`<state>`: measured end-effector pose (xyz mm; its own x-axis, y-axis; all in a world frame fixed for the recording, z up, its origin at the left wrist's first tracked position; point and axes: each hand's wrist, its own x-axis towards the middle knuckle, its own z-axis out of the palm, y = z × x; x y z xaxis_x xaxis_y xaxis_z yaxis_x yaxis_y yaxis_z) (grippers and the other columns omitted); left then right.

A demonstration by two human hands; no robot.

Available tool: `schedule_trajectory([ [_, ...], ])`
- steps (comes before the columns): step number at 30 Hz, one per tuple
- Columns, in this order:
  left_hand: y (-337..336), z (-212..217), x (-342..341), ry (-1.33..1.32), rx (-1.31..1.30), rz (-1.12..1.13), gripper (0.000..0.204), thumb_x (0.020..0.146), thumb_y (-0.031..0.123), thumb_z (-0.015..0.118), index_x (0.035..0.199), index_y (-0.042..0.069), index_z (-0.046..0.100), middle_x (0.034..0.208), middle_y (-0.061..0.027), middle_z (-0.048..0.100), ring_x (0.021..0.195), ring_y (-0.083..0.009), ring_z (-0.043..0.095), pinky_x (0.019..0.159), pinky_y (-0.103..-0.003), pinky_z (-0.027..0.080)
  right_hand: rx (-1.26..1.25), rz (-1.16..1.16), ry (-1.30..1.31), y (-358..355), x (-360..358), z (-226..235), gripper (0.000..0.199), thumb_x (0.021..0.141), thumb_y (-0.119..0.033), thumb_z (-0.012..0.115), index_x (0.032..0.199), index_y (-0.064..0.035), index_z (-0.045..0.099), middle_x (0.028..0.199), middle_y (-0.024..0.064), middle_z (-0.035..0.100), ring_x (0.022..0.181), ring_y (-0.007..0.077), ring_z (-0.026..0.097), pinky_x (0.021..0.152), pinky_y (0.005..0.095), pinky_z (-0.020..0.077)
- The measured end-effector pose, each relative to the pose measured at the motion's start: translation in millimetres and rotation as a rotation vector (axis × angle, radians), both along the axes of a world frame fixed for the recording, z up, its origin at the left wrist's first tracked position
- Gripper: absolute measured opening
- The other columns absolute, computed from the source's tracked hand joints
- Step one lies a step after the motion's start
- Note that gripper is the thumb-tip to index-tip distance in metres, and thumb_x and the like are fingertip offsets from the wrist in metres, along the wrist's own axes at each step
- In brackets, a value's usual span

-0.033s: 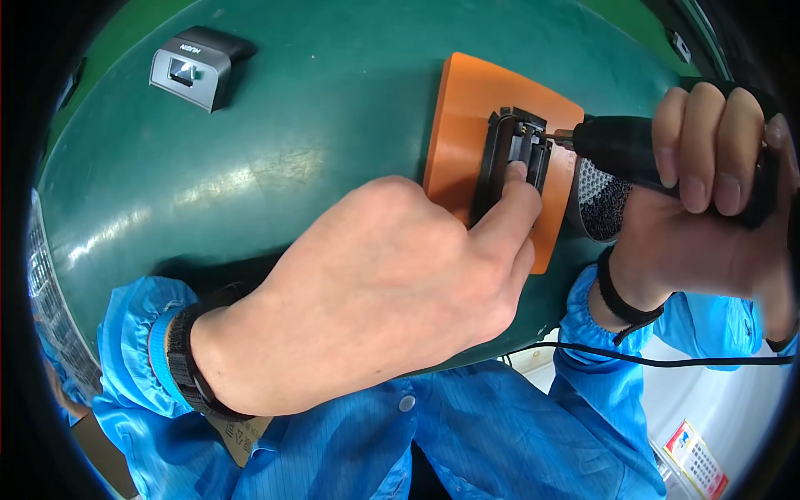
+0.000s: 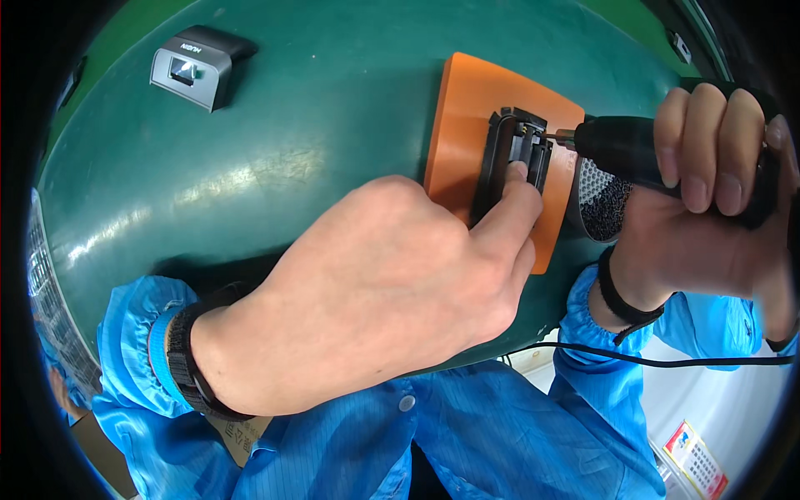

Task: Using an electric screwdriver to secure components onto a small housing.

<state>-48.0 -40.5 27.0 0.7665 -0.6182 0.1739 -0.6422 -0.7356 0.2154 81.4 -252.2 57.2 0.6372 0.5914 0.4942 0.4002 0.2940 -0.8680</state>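
1. The left hand (image 2: 375, 292) has its grip curled, the index finger pressed down on a small black plastic housing (image 2: 510, 154) to pin it in place; the other fingers are folded, holding nothing.
2. The housing lies on an orange pad (image 2: 467, 125) on the green surface (image 2: 275, 167), over toward the person's right.
3. The right hand (image 2: 708, 192) has its grip clamped round a black electric screwdriver (image 2: 633, 150), whose bit meets the right edge of the housing.
4. I judge the fastening to be under way: the bit is engaged at one spot. Whether that screw is seated, or how many remain, I cannot tell from here.
5. A grey boxy device with a small window (image 2: 193, 67) sits well apart at the far left, untouched.
6. Against the earlier frame nothing differs: hands, driver and housing are in the same places, the same finger pressing.
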Motion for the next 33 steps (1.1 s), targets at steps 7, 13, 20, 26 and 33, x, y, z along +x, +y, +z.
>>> schedule_trajectory([
  [7,0.0,-1.6,-0.3,0.001,-0.019,0.005,0.021,0.077,0.012,0.071,0.097,0.005,0.073,0.131,-0.0136,0.072,0.050,-0.0114,0.056,0.047,-0.026,0.045,0.003,0.010,-0.001,1.2,0.1,-0.1,0.028,0.107,-0.023,0.039,0.104,-0.0026,0.059,0.068,0.0005,0.046,0.052,0.0113,0.042,0.053,0.0313,0.0384],
  [13,-0.8,-1.3,0.1,-0.004,-0.006,0.005,0.021,0.078,0.011,0.071,0.097,0.005,0.074,0.130,-0.0135,0.072,0.050,-0.0114,0.056,0.047,-0.026,0.045,0.003,0.016,-0.001,1.5,-0.3,-1.6,0.029,0.107,-0.023,0.039,0.105,-0.0022,0.059,0.068,0.0006,0.046,0.052,0.0115,0.042,0.053,0.0316,0.0386],
  [20,-0.8,-1.5,0.6,-0.018,-0.040,0.016,0.021,0.078,0.011,0.071,0.097,0.004,0.074,0.128,-0.0139,0.073,0.050,-0.0116,0.056,0.047,-0.026,0.045,0.006,0.025,-0.002,2.8,-1.1,-0.6,0.029,0.107,-0.023,0.039,0.106,-0.0018,0.059,0.068,0.0007,0.046,0.052,0.0118,0.042,0.054,0.0320,0.0389],
  [26,-0.9,-3.0,-0.2,-0.032,-0.042,0.029,0.020,0.078,0.011,0.072,0.096,0.004,0.075,0.127,-0.0148,0.073,0.051,-0.0117,0.057,0.047,-0.026,0.045,0.007,0.034,-0.008,5.4,-1.8,-0.6,0.030,0.107,-0.023,0.038,0.107,-0.0013,0.059,0.068,0.0008,0.046,0.052,0.0121,0.042,0.054,0.0322,0.0391],
  [33,-0.7,-2.5,-0.3,-0.037,-0.014,0.018,0.020,0.078,0.011,0.072,0.096,0.004,0.075,0.127,-0.0151,0.073,0.049,-0.0118,0.056,0.046,-0.026,0.045,0.003,0.037,-0.013,7.8,-1.0,-1.4,0.030,0.107,-0.023,0.038,0.109,-0.0009,0.059,0.068,0.0010,0.046,0.052,0.0124,0.042,0.054,0.0326,0.0394],
])
